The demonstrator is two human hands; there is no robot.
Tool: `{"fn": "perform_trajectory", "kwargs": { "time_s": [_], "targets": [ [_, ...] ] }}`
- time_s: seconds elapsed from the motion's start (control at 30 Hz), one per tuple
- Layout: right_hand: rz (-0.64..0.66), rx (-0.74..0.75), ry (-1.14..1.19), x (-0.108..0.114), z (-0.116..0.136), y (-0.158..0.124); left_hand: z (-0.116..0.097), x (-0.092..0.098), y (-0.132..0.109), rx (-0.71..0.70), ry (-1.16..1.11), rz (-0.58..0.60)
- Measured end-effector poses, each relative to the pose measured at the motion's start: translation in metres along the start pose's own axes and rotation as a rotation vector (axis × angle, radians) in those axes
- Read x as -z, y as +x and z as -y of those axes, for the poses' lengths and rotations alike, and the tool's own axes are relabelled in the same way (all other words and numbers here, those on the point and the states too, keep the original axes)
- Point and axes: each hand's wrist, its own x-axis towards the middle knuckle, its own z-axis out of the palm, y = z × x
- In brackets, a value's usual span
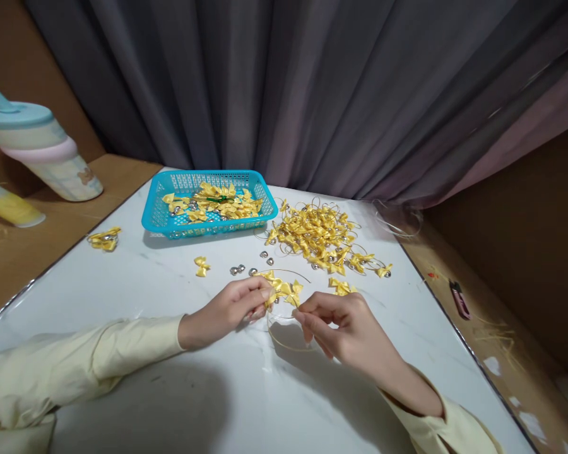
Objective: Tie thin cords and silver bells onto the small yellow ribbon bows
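My left hand (231, 308) is closed in a pinch on a small group of yellow ribbon bows (284, 288) above the white tabletop. A thin gold cord (284, 345) curves down below the bows, and another end arcs out above them. At the right side of the bows, my right hand (348, 328) pinches the cord between thumb and forefinger. Just beyond my left hand lie several silver heart-shaped beads (237, 270). A loose yellow bow (201, 266) rests to their left, and more bows (341, 287) lie behind my right hand.
A blue plastic basket (154, 222) holding yellow bows stands at the back. Beside it spreads a heap of bows on cords (315, 233). A small bundle (104, 239) lies left. Cardboard ledges flank the table, with a tumbler (52, 154) on the left and a pink cutter (459, 300) on the right.
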Motion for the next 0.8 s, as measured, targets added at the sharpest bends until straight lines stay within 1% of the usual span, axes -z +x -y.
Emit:
{"fn": "perform_trajectory", "kwargs": {
  "time_s": [0.23, 0.33, 0.43, 0.53, 0.63, 0.8],
  "targets": [
    [-0.005, -0.002, 0.015, 0.002, 0.001, 0.0, 0.002, 0.0, 0.001, 0.013, -0.004, 0.007],
    [-0.045, 0.035, 0.051, 0.006, 0.002, -0.002, 0.001, 0.001, 0.001, 0.015, 0.011, -0.009],
    [-0.077, 0.066, 0.027, 0.01, 0.003, -0.003, -0.001, 0.001, 0.001, 0.016, 0.023, -0.022],
    [-0.041, 0.073, -0.051, 0.01, 0.004, -0.003, -0.002, 0.0, 0.001, 0.013, 0.018, -0.021],
    [0.015, 0.042, -0.087, 0.007, 0.003, -0.001, -0.003, -0.001, 0.001, 0.019, 0.008, -0.016],
    [0.02, 0.007, -0.085, 0.0, -0.002, 0.001, -0.003, -0.001, 0.0, 0.025, -0.001, 0.003]
  ]
}}
